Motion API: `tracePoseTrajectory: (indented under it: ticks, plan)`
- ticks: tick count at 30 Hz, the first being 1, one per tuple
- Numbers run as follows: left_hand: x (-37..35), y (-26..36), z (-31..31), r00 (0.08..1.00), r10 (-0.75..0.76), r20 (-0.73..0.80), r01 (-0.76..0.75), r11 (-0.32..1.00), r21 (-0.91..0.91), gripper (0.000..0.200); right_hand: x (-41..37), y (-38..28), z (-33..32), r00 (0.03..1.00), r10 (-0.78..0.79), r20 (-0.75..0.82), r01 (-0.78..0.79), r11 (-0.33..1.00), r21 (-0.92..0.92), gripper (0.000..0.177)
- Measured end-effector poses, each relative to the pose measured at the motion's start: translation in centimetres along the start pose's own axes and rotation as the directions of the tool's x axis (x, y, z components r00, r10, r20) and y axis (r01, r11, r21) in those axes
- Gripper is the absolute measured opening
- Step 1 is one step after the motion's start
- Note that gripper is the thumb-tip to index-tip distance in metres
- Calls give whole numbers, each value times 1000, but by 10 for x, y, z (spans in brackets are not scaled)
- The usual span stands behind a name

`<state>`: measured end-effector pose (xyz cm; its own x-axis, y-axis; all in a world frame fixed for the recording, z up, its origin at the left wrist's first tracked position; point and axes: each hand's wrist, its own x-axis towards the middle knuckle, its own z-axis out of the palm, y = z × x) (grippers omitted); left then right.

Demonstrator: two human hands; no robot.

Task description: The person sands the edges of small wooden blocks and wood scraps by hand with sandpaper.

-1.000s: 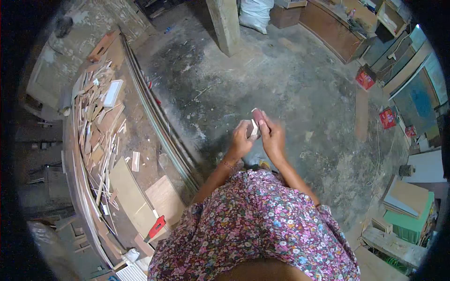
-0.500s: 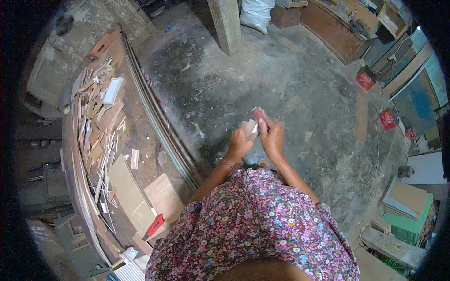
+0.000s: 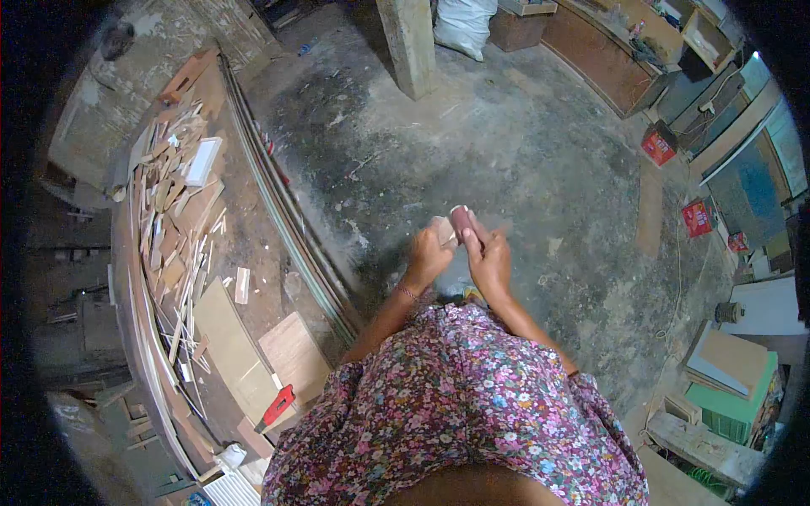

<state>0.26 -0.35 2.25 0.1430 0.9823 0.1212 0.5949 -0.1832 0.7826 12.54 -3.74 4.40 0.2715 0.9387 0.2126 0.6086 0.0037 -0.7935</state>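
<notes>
Since a second ago both hands sit slightly lower in view, and less of the pale piece shows past the left fingers.

- Left hand [image 3: 428, 255]: fingers closed around a small pale piece of wood [image 3: 443, 229], held at its lower end.
- Right hand [image 3: 489, 260]: fingers clamped on a reddish-brown block [image 3: 462, 223], which stands nearly upright and presses against the pale piece.
- Both things are held in the air in front of the person's floral dress [image 3: 456, 405], above the concrete floor [image 3: 523, 143], clear of any surface.
- Workbench [image 3: 253, 244] on the person's left: wood scraps [image 3: 173, 211] heaped along its outer edge, flat boards [image 3: 228, 346] toward the near end, a red-handled tool [image 3: 278, 406] at the near corner.
- Wooden post [image 3: 411, 42] and white sack [image 3: 464, 21] stand on the far side of the floor.
</notes>
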Motion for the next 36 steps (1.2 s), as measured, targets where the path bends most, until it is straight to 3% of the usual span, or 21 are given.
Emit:
tracePoseTrajectory:
  ticks: [2,6,9,12,15,16,21,24,25,27,28,31,33,36]
  plan:
    - [0,-5,-5,996,67,63,-66,998,-21,30,-3,0,-4,998,1,60,1,999,-41,33]
    - [-3,-5,-3,965,224,138,-216,974,-70,30,20,13,0,993,53,105,-59,997,54,30]
    - [-4,-4,-6,977,182,114,-176,983,-58,33,5,2,-12,998,-54,29,54,999,-10,31]
    - [-1,-8,-10,979,123,163,-124,992,0,37,-6,0,-13,997,-35,65,35,999,7,32]
    - [-5,3,-14,937,265,229,-241,962,-127,39,18,13,-4,998,12,59,-27,966,256,31]
    - [-6,5,-16,939,271,214,-249,961,-122,39,21,15,-2,999,-38,18,33,973,227,30]
    - [1,-9,-15,955,207,211,-189,976,-106,39,0,-4,-19,997,-30,67,29,999,15,32]
    - [0,-6,-16,911,359,202,-346,933,-97,40,13,4,-12,995,-16,99,19,999,-28,33]
    - [-1,1,-18,919,322,226,-309,947,-92,39,24,9,-6,995,-15,103,19,999,-38,33]
    - [-2,17,-26,932,246,266,-235,969,-75,38,46,22,6,973,112,201,-170,939,300,38]
    - [2,19,-30,932,288,220,-284,958,-53,38,52,25,9,950,154,273,-266,855,444,40]
    - [21,20,-41,929,354,108,-361,931,57,40,58,8,-5,848,272,455,-503,685,527,46]
    - [29,20,-50,930,348,121,-365,915,172,43,63,0,-1,859,185,477,-458,694,556,57]
    - [41,22,-66,846,532,-37,-467,772,432,48,68,-21,13,903,149,403,-390,676,625,65]
